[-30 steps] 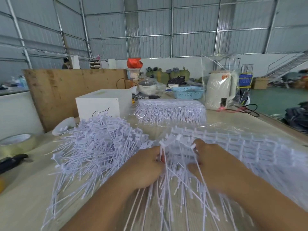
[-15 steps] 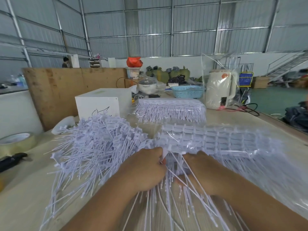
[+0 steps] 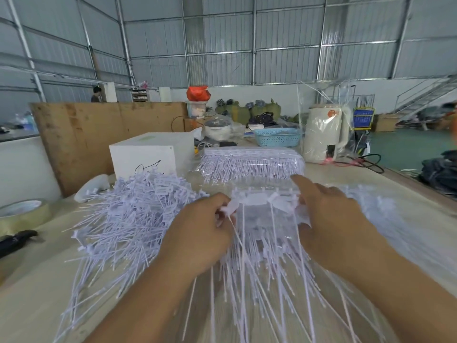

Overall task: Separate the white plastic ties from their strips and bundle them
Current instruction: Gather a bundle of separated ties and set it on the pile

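A: What lies around the work on the pale wooden tabletop (image 3: 29,293)?

B: At the left edge, a roll of clear packing tape (image 3: 22,214) with a black tool (image 3: 14,241) just in front of it. Behind the work stands a white cardboard box (image 3: 148,157) against a brown plywood board (image 3: 99,134). Further back are a light blue plastic basket (image 3: 277,137), a cream electric kettle wrapped in clear plastic (image 3: 326,134) and a small pot with a glass lid (image 3: 217,127).

A: And the ties?

B: A loose heap of separated white plastic ties (image 3: 128,219) spreads left of the hands. A wrapped pack of white tie strips (image 3: 249,164) lies behind the hands, just beyond the right index finger. The white strip being worked (image 3: 264,201) sits between the two hands, its long thin tails fanning toward the camera over both forearms' inner sides.

A: How are the hands set?

B: The left hand (image 3: 202,233) is curled, thumb and fingers pinching one tie's head at the strip's left end. The right hand (image 3: 329,214) grips the strip's right end, index finger stretched forward along its top edge. Motion blur softens the strip beyond the right hand.
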{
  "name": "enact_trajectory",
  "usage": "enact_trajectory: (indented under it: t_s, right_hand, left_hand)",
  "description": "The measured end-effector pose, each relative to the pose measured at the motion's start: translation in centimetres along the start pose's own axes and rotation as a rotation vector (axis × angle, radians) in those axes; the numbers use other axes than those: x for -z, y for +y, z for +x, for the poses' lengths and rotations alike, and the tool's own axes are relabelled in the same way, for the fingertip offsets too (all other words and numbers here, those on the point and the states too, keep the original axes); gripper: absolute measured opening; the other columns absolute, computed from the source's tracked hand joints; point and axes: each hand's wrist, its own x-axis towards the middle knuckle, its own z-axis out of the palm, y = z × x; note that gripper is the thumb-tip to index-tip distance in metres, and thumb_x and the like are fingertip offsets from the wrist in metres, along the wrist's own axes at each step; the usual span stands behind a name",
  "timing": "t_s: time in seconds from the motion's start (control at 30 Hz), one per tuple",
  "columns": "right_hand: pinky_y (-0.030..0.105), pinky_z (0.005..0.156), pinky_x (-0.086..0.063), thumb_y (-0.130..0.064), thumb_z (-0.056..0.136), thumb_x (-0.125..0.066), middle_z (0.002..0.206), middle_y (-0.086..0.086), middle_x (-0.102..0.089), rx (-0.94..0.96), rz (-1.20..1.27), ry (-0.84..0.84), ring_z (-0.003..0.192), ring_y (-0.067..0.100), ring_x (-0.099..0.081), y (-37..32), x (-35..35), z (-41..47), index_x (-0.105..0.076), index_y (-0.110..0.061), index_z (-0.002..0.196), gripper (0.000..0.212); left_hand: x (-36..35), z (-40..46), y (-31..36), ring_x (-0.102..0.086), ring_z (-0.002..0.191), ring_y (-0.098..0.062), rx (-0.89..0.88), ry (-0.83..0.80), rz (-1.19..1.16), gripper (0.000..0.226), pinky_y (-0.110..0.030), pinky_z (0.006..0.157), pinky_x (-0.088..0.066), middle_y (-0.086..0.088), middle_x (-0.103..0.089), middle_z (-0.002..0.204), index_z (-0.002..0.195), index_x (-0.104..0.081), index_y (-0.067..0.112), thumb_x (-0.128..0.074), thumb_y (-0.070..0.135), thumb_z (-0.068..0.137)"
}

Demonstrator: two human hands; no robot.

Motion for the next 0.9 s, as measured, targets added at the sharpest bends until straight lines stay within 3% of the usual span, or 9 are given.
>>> enact_trajectory:
  t_s: [0.1, 0.27, 0.33, 0.4, 0.5, 0.6, 0.7, 0.77, 0.9]
  right_hand:
    - [0.035, 0.109, -0.022, -0.001, 0.080, -0.053, 0.142, -0.011, -0.034, 0.071, 0.110, 0.025, 0.127, 0.015, -0.027, -1.1, 1.4, -0.9, 0.005, -0.036, 0.152, 0.099]
    - [0.015, 0.115, -0.001, -0.010, 0.082, -0.045, 0.130, -0.010, -0.050, 0.340, 0.384, 0.147, 0.123, 0.011, -0.035, -3.4, 1.7, -2.2, -0.057, -0.023, 0.130, 0.051]
    - [0.025, 0.120, -0.002, -0.034, 0.094, -0.041, 0.132, -0.008, -0.051, 0.341, 0.363, 0.143, 0.126, 0.011, -0.040, -4.1, 0.8, -2.6, -0.057, -0.019, 0.130, 0.042]
    - [0.042, 0.121, -0.007, -0.052, 0.094, -0.032, 0.141, -0.001, -0.048, 0.321, 0.222, 0.111, 0.133, 0.016, -0.039, -4.3, -0.2, -2.7, -0.050, -0.019, 0.138, 0.058]
    - [0.051, 0.121, -0.005, -0.063, 0.091, -0.018, 0.143, 0.005, -0.043, 0.210, 0.048, 0.063, 0.136, 0.025, -0.036, -3.9, -0.8, -2.0, -0.044, -0.020, 0.143, 0.073]
    - [0.051, 0.120, 0.002, -0.067, 0.090, -0.009, 0.138, -0.002, -0.040, 0.055, -0.050, 0.009, 0.134, 0.024, -0.029, -3.1, -0.8, -1.2, -0.047, -0.024, 0.137, 0.074]
    - [0.048, 0.120, 0.004, -0.064, 0.088, -0.013, 0.139, -0.005, -0.039, 0.038, -0.027, -0.009, 0.135, 0.019, -0.024, -2.7, -1.1, -1.0, -0.049, -0.024, 0.132, 0.070]
    - [0.046, 0.121, 0.005, -0.061, 0.092, -0.018, 0.141, -0.005, -0.041, 0.062, 0.030, 0.006, 0.136, 0.018, -0.026, -2.8, -1.2, -1.0, -0.040, -0.022, 0.141, 0.066]
    - [0.041, 0.121, 0.007, -0.060, 0.097, -0.021, 0.143, -0.008, -0.044, 0.168, 0.170, 0.019, 0.138, 0.011, -0.028, -3.3, -1.4, -1.0, -0.026, -0.026, 0.151, 0.064]
  left_hand:
    - [0.3, 0.0, -0.2, -0.059, 0.079, -0.013, -0.043, 0.079, 0.146, 0.007, -0.032, 0.069, -0.052, 0.009, -0.064, 0.087, 0.092, -0.063, 0.029, -0.060, 0.024, 0.087]
    - [0.3, -0.2, 0.5, -0.057, 0.084, -0.020, -0.116, 0.130, 0.239, 0.006, -0.033, 0.069, -0.049, 0.004, -0.062, 0.087, 0.089, -0.060, 0.027, -0.063, 0.027, 0.084]
    - [0.1, -0.4, 0.8, -0.057, 0.082, -0.019, -0.197, 0.136, 0.224, 0.013, -0.035, 0.068, -0.048, 0.005, -0.061, 0.083, 0.088, -0.055, 0.028, -0.066, 0.027, 0.081]
    - [0.0, -0.6, 1.2, -0.056, 0.082, -0.017, -0.242, 0.128, 0.223, 0.025, -0.034, 0.069, -0.048, 0.007, -0.060, 0.084, 0.101, -0.058, 0.030, -0.068, 0.025, 0.079]
    - [0.0, -0.5, 1.1, -0.056, 0.084, -0.013, -0.235, 0.215, 0.191, 0.041, -0.029, 0.073, -0.046, 0.008, -0.062, 0.086, 0.114, -0.061, 0.030, -0.068, 0.008, 0.079]
    - [0.3, -0.4, 1.4, -0.054, 0.074, 0.001, -0.181, 0.259, -0.006, 0.041, -0.011, 0.065, -0.041, 0.013, -0.061, 0.086, 0.109, -0.062, 0.033, -0.059, -0.001, 0.086]
    - [0.6, -0.4, 2.2, -0.053, 0.052, -0.007, -0.045, 0.226, -0.372, 0.037, -0.010, 0.049, -0.041, 0.018, -0.065, 0.089, 0.094, -0.063, 0.041, -0.058, 0.005, 0.092]
    - [0.8, -0.4, 2.5, -0.060, 0.063, -0.022, 0.008, 0.209, -0.527, 0.034, -0.019, 0.054, -0.048, 0.016, -0.069, 0.092, 0.089, -0.066, 0.036, -0.060, 0.003, 0.090]
    - [1.3, -0.4, 2.9, -0.068, 0.076, -0.014, -0.018, 0.126, -0.795, 0.039, -0.024, 0.064, -0.054, 0.002, -0.074, 0.089, 0.074, -0.068, 0.016, -0.050, -0.017, 0.085]
